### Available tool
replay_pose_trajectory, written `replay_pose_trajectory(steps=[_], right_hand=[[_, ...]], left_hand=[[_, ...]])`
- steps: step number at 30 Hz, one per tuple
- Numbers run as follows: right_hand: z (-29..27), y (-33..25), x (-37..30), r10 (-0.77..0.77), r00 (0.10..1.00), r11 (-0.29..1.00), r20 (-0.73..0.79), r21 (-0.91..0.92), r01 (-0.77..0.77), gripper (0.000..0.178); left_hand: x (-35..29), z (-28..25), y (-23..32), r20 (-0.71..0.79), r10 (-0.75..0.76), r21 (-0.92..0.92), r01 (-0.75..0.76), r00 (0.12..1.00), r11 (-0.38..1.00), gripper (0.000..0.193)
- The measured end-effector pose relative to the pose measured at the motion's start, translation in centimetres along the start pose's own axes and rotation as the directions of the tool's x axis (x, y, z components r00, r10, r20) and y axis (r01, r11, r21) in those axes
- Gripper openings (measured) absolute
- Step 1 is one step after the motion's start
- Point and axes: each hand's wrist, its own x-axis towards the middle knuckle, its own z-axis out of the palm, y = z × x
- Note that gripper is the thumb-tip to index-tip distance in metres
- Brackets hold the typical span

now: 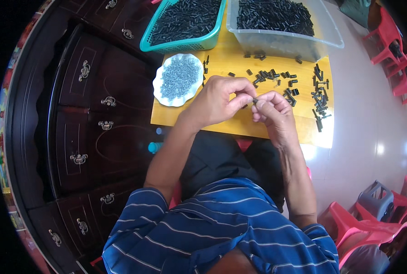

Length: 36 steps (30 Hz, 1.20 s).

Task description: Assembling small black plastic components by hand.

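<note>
Over the front part of a yellow table, my left hand and my right hand meet fingertip to fingertip. Between their pinched fingers is a small dark piece, mostly hidden, so its exact kind does not show. Just beyond the hands lie loose short black cylindrical parts. Left of my left hand stands a white scalloped plate holding a heap of small shiny metal pieces. Toward the right table edge lies a row of black parts with thin stems.
A teal basket and a clear plastic bin, both full of black parts, stand at the table's far side. Dark wooden drawers line the left. Red plastic chairs and a grey stool stand at right.
</note>
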Motion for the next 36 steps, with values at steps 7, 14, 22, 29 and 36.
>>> replay_pose_trajectory(steps=[7, 14, 22, 29, 36], right_hand=[[-1.3, 0.0, 0.2, 0.081, 0.996, 0.995, 0.041, 0.056, -0.083, 0.014], [-1.4, -0.1, 0.7, 0.115, 0.991, 0.967, 0.074, 0.218, -0.129, 0.016], [-1.4, 0.8, 0.6, 0.149, 0.984, 0.959, 0.096, 0.230, -0.168, 0.014], [-0.6, 1.0, 0.6, 0.149, 0.977, 0.948, 0.154, 0.260, -0.185, 0.016], [-1.4, 0.1, 0.3, 0.093, 0.987, 0.944, 0.130, 0.303, -0.129, 0.022]], left_hand=[[0.2, 1.0, 0.1, -0.016, -0.026, -0.037, 0.025, 1.000, 0.999, 0.033], [0.0, 3.1, 1.4, -0.183, 0.063, 0.252, -0.015, 0.981, 0.968, 0.057], [-0.4, 4.6, 0.4, -0.225, 0.226, 0.417, -0.116, 0.948, 0.902, 0.043], [-0.4, 3.6, 0.6, -0.181, 0.280, 0.417, -0.185, 0.943, 0.890, 0.033], [0.4, 3.7, 0.2, -0.207, 0.329, 0.357, -0.242, 0.921, 0.902, 0.023]])
